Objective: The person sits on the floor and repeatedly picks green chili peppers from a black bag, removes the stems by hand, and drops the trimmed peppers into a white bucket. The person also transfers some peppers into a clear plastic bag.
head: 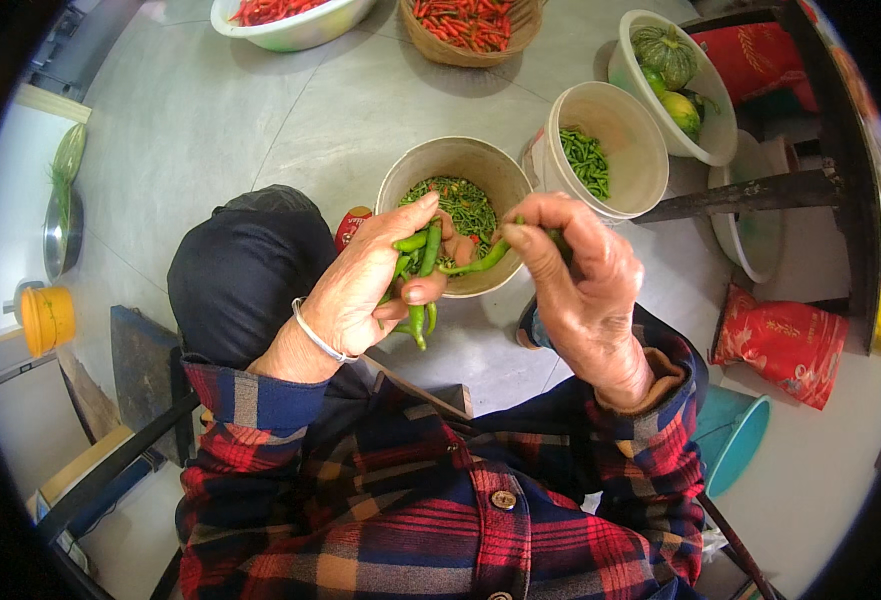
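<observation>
Several green chili peppers are bunched in my left hand, which has a silver bangle at its wrist. Between thumb and fingers, my right hand pinches one end of a curved green chili; its other end reaches toward my left fingers. Under both hands stands a round bucket holding small green bits like chili stems, with a few red pieces among them. Whole green chilies lie in a white plastic bucket just behind my right hand.
At the back are red chilies in a white basin and a woven basket. A pale tub of squashes stands back right, beside a dark wooden frame. Nearer lie a red bag and a teal bucket.
</observation>
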`<state>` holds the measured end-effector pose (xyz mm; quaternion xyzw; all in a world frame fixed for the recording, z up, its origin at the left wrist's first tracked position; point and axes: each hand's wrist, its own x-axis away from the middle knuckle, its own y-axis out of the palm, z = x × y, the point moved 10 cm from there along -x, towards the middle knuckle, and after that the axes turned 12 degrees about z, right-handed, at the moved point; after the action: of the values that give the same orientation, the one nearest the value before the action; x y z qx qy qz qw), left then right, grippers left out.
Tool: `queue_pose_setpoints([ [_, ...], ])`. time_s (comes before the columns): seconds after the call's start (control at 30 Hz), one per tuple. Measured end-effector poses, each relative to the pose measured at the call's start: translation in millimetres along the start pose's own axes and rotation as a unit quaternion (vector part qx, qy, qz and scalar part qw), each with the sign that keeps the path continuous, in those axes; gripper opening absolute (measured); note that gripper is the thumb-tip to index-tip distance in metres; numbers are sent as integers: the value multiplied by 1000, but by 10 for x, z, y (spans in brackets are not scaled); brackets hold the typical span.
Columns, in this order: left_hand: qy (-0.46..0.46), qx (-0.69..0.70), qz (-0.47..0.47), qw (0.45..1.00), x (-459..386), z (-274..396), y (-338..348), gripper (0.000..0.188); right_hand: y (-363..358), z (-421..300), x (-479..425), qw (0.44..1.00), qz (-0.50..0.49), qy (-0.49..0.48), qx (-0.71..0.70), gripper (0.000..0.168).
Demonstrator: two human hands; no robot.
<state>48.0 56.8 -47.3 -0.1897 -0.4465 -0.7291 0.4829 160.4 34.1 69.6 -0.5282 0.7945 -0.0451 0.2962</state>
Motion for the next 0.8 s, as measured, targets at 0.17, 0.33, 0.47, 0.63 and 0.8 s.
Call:
queue_pose_setpoints([
  [0.17,7,-25,-45,999,1,10,25,31,-113,315,15,981,66,161,-88,11],
  [0.33,74,-121,-54,988,126,69,191,31,-147,413,30,974,85,188,-90,12],
  [0.47,103,-174,-53,978,173,79,224,34,-172,292,-4,991,77,106,-32,12],
  [0.63,105,-182,-57,976,154,75,195,29,-136,91,-43,999,54,2,-4,8],
  [0.8,89,-155,-47,983,143,30,160,25,-69,278,42,988,46,127,-74,7],
])
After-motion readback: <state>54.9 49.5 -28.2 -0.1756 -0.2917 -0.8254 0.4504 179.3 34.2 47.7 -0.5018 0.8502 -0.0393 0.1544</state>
